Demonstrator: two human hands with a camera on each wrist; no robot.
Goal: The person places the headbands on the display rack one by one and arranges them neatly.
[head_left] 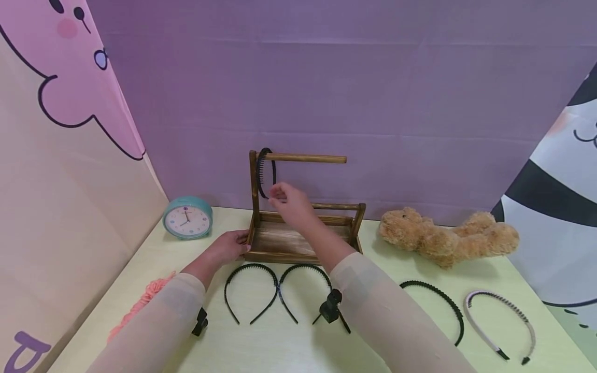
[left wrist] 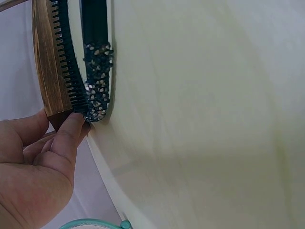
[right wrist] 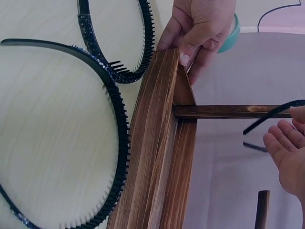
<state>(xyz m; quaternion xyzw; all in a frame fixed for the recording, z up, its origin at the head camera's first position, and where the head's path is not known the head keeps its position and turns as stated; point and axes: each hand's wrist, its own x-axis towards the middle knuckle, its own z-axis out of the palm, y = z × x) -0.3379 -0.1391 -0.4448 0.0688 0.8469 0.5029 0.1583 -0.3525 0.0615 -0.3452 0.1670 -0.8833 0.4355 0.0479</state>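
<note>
My left hand [head_left: 227,247] pinches the left front corner of a wooden stand [head_left: 284,257], thumb and fingers on either side of its end. The stand has a tray base, a tall post and a horizontal rod [head_left: 317,158]. A black toothed headband [head_left: 259,178] hangs on the rod close to the post. Beside its lower end is my right hand [head_left: 293,204], its fingers loosely bent in the right wrist view; whether they touch the headband is unclear. Two black headbands [head_left: 252,266] [head_left: 305,266] lie before the stand, their decorated sides meeting.
Farther right lie another black headband [head_left: 450,300] and a pale pink one [head_left: 475,324]. A brown plush toy [head_left: 443,241] rests at the back right. A teal clock [head_left: 188,217] stands back left; coral yarn [head_left: 144,300] lies near the left sleeve. A purple backdrop [head_left: 354,93] closes the rear.
</note>
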